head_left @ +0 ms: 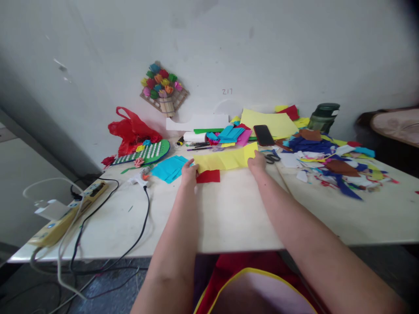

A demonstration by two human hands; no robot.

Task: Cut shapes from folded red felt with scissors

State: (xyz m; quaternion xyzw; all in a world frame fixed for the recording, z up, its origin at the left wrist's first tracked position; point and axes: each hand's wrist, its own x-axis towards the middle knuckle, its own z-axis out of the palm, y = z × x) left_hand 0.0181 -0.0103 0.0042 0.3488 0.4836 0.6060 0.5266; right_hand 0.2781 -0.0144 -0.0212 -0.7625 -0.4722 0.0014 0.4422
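Observation:
A long strip of yellow paper (222,160) with fold creases is stretched between my two hands above the table. My left hand (189,173) pinches its left end, and my right hand (257,162) grips the right end, which tilts upward. Just below the strip lies a red paper piece (208,176), partly covered by it. Blue paper sheets (170,169) are spread beside my left hand. Black-handled scissors (272,158) rest right of my right hand, with their blades hard to make out.
A glue gun (139,179) and a power strip (68,213) with cables occupy the left side. At the right is a heap of paper scraps (340,168) near a green bottle (324,117). A phone (263,135) lies behind my right hand; a red plastic bag (132,131) stands back left.

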